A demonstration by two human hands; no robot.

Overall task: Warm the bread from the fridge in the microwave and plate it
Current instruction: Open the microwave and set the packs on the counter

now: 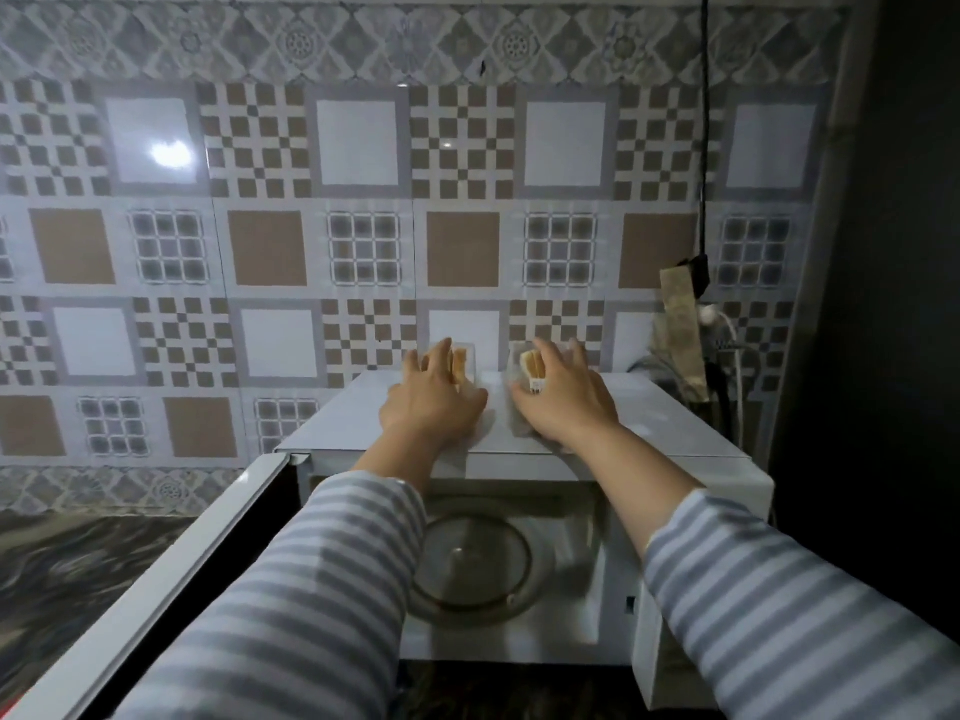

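Note:
Two clear plastic packs of bread stand on top of the white microwave (675, 407). The left bread pack (461, 367) shows sliced bread behind my left hand (431, 402), whose fingers lie over its front. Over the right bread pack (531, 379), which bears a small label, my right hand (563, 402) rests with spread fingers. The microwave door (171, 579) hangs open to the left. Inside, the glass turntable (472, 563) is bare.
A patterned tile wall (363, 200) rises right behind the microwave. A black cable (704, 148) hangs down at the right to a plug and taped bundle (683, 324). Dark marbled counter (67, 574) lies to the left. A dark surface (883, 304) stands at the far right.

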